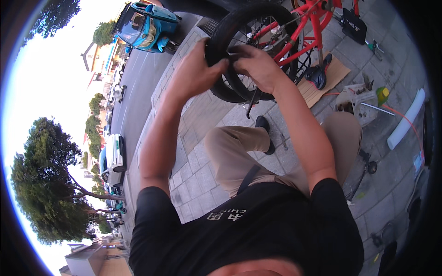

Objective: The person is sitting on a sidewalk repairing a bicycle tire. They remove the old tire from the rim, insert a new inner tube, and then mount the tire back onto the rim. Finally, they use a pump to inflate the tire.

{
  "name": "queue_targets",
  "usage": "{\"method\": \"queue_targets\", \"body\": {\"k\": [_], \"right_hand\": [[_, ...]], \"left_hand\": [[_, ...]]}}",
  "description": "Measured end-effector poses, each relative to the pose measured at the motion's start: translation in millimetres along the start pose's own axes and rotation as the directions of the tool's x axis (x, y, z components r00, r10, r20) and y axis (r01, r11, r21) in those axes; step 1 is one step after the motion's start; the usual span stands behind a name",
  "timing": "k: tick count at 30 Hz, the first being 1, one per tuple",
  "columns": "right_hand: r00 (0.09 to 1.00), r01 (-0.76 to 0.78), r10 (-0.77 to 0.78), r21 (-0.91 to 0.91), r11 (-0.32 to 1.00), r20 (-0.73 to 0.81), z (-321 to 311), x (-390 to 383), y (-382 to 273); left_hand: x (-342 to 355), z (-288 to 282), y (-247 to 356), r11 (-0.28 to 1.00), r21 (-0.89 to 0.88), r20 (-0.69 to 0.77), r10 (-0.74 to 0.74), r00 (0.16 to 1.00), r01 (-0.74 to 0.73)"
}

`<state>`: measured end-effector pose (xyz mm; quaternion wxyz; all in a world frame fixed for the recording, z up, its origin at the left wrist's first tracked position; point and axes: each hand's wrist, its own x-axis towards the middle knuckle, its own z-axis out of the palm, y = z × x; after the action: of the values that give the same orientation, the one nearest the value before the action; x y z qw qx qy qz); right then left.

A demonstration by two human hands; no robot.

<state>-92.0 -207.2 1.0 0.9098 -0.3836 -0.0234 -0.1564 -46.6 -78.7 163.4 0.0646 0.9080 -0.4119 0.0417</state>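
A red bicycle frame (316, 27) stands upside down in front of me, its black saddle (317, 76) resting on flat cardboard (338, 73). Its near wheel carries a thick black tyre (222, 31). My left hand (195, 69) wraps the tyre's left side, thumb toward me and fingertips partly hidden behind the rubber. From the right, my right hand (255, 66) grips the same stretch with curled fingers near the inner edge. The hands are close together but apart. Spokes and a chain area show beyond my right hand. Below the wheel a kickstand (252, 103) sticks out.
Right of my knee lies a pale tray (357, 99) of tools, with a yellow-green bottle (382, 94) and an orange cord beside it. A curved white strip (406, 119) lies farther right. A blue three-wheeler (151, 31) and a white car (115, 158) stand on the road at left.
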Motion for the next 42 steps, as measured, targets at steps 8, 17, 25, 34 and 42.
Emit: {"method": "queue_targets", "body": {"k": [8,17,25,34,42], "right_hand": [[0.958,-0.286,0.283,-0.115,0.951,-0.042,12,-37,13],[0.987,-0.025,0.021,-0.02,0.999,-0.159,17,-12,52],[0.993,-0.114,0.114,0.058,0.992,-0.006,17,-5,22],[0.961,-0.005,0.069,-0.232,0.973,0.268,5,15,3],[0.97,-0.116,0.17,-0.282,0.952,0.173,3,-2,-2]], "left_hand": [[-76,108,-38,0.96,-0.097,-0.306,-0.279,0.91,0.262],[-56,109,-32,0.944,-0.108,-0.246,-0.329,0.912,0.311],[-49,80,-24,0.957,-0.098,-0.097,-0.281,0.955,0.272],[-40,53,-1,0.974,-0.024,-0.123,-0.228,0.966,0.226],[-26,57,-26,0.976,0.057,-0.132,-0.202,0.97,0.211]]}}
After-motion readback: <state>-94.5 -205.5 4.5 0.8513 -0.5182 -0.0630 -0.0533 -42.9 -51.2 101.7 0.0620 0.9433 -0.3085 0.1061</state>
